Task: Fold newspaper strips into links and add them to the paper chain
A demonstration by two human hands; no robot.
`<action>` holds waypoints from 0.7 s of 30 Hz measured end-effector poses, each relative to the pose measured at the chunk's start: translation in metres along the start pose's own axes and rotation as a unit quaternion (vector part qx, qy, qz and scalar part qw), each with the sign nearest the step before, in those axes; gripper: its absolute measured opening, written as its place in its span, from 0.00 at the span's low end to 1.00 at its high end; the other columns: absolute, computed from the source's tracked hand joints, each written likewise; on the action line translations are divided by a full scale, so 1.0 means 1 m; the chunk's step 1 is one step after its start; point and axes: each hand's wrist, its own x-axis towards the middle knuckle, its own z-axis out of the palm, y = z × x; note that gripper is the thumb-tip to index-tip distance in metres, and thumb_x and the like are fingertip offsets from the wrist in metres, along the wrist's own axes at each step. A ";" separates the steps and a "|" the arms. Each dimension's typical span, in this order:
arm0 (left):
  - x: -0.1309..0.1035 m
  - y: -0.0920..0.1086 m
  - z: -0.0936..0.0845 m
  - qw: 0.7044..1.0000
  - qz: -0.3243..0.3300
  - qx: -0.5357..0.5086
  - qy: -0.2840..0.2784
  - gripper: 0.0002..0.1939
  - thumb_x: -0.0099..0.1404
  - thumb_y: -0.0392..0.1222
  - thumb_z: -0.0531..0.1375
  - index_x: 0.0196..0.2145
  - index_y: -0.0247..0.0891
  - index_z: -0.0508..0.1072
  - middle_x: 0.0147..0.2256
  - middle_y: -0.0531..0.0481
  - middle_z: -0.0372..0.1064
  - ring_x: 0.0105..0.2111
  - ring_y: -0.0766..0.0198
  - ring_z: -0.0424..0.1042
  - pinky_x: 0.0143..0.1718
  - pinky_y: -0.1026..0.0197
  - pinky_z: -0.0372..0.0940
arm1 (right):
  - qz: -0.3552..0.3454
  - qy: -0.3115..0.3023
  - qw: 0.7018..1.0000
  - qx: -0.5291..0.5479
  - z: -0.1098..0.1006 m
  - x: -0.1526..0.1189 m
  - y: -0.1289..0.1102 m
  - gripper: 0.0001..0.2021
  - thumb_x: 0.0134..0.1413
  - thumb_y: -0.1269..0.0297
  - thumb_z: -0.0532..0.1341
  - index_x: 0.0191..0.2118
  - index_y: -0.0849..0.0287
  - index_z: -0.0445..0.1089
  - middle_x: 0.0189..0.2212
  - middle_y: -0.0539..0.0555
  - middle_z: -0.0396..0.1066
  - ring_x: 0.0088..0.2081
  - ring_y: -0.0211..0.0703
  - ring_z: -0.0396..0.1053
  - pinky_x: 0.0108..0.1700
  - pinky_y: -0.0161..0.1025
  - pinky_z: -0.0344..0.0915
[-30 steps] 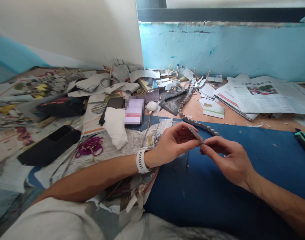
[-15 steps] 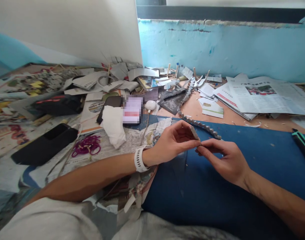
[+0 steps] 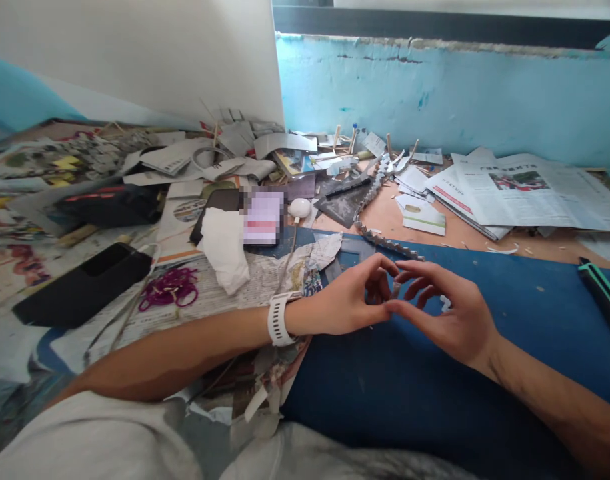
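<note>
A small folded piece of greyish paper (image 3: 395,289) is held between the fingertips of both hands, mostly hidden by the fingers. My left hand (image 3: 352,300), with a white watch strap at its wrist, curls around the piece from the left. From the other side my right hand (image 3: 452,313) closes on it, thumb below and index finger above. Just behind the hands lies a zigzag chain of folded paper (image 3: 369,200), its near end on the blue mat (image 3: 525,320). A small white scrap (image 3: 445,303) shows beside my right hand.
At the right edge lies a green and black utility knife (image 3: 602,293). Newspapers (image 3: 545,190) are stacked at the back right. On the left are a black case (image 3: 82,283), purple rubber bands (image 3: 169,290), a crumpled tissue (image 3: 225,250) and a phone (image 3: 263,217).
The folded paper has turned from a flat slanting face to a narrow edge between the fingers. My right hand's fingers have risen and curled over to meet the left fingertips.
</note>
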 end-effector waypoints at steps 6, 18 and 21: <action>0.003 -0.001 -0.003 0.997 0.012 -0.056 0.046 0.18 0.64 0.35 0.67 0.50 0.37 0.68 0.38 0.49 0.72 0.38 0.64 0.74 0.44 0.59 0.70 | -0.009 0.053 0.998 -0.023 -0.002 0.004 0.003 0.15 0.61 0.69 0.68 0.53 0.51 0.76 0.36 0.49 0.78 0.33 0.37 0.76 0.37 0.33 0.76; 0.011 -0.008 -0.009 0.962 -0.010 -0.211 0.170 0.23 0.59 0.38 0.74 0.49 0.36 0.73 0.44 0.46 0.77 0.41 0.60 0.80 0.46 0.56 0.74 | -0.174 -0.071 0.979 -0.079 -0.007 0.006 0.021 0.23 0.64 0.79 0.60 0.60 0.54 0.71 0.51 0.58 0.76 0.49 0.42 0.78 0.51 0.38 0.75; 0.010 -0.006 -0.010 0.970 -0.039 -0.191 0.144 0.19 0.60 0.42 0.74 0.45 0.32 0.77 0.45 0.42 0.79 0.43 0.58 0.81 0.50 0.55 0.74 | -0.202 -0.061 0.971 -0.109 -0.010 0.006 0.026 0.23 0.64 0.79 0.61 0.60 0.53 0.71 0.51 0.56 0.78 0.48 0.41 0.79 0.51 0.35 0.75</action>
